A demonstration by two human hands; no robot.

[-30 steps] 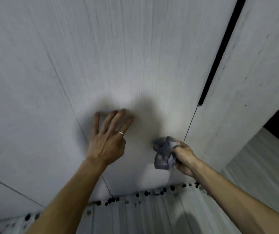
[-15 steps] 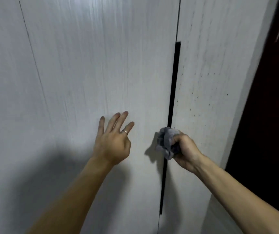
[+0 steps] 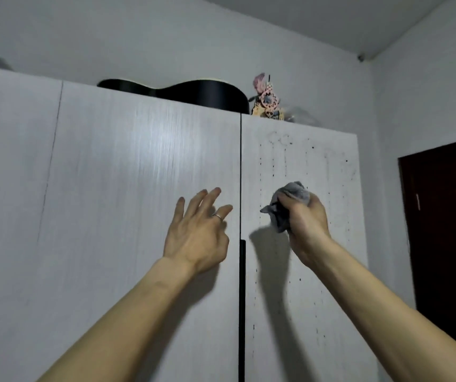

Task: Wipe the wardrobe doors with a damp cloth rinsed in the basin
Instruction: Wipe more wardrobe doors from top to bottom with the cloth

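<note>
Since half a second ago the view has tilted up, so the top of the wardrobe and the wall above it now show, and the right hand [image 3: 307, 224] has moved off the dark seam onto the right door [image 3: 298, 150]. That hand is clenched around a crumpled grey cloth [image 3: 287, 205], which bulges out above and to the left of the fist against the door panel. This door is dotted with dark specks and faint streaks. The left hand [image 3: 198, 238] is raised before the middle door [image 3: 144, 175], fingers spread and straight, holding nothing; whether the fingertips touch the panel cannot be told. A ring [image 3: 218, 216] sits on one finger. The two hands are apart, one on each side of the seam, with the black handle strip [image 3: 242, 299] running down just below them. On top of the wardrobe lie a black guitar [image 3: 193, 93] and, just right of it, a pink ornament [image 3: 267, 100]. A dark brown doorway [image 3: 447, 216] stands at the far right.
</note>
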